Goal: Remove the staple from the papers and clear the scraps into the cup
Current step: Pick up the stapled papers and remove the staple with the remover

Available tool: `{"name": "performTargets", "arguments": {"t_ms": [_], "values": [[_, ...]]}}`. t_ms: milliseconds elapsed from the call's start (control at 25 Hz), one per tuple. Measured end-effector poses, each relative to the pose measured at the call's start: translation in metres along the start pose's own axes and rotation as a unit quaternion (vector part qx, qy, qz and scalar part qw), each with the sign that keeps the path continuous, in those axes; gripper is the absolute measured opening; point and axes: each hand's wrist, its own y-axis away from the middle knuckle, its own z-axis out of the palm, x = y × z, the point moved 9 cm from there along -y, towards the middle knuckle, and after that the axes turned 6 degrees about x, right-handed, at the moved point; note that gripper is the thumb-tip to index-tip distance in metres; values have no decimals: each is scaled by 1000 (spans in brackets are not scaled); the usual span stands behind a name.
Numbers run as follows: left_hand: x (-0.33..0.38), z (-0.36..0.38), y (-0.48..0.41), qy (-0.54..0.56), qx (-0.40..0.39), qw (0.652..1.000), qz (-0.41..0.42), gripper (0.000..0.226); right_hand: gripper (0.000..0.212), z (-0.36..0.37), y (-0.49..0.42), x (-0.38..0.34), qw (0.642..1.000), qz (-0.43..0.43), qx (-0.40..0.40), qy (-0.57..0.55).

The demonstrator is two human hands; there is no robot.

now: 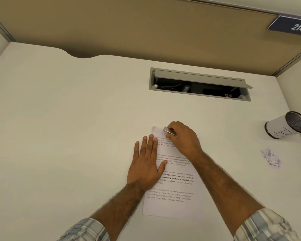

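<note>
The printed papers lie flat in the middle of the white desk. My left hand rests palm down, fingers spread, on their left edge. My right hand is closed around a small metal staple remover, whose tip sits at the papers' top left corner. A thin mark near that corner may be the staple. A little heap of paper scraps sits on the desk at the right. Beyond it stands a black mesh cup wrapped in white paper.
An open cable hatch is set into the desk behind the papers. A tan partition runs along the back, with a sign reading 214 at the top right.
</note>
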Motion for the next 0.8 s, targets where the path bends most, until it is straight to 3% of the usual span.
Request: {"name": "performTargets", "arguments": {"t_ms": [160,560,680,800], "values": [[-1,2,0,2,1,1000,0,82,19,20,1,-11,994,-100,3,52],[0,0,0,3,-5,1000,-1,83,24,30,-16,-26,991,-126,-12,43],[0,-1,0,4,-2,1000,1,83,38,30,-15,-36,984,-165,-23,67],[0,-1,0,2,-2,1000,0,82,35,33,-15,-44,974,-203,-42,96]]}}
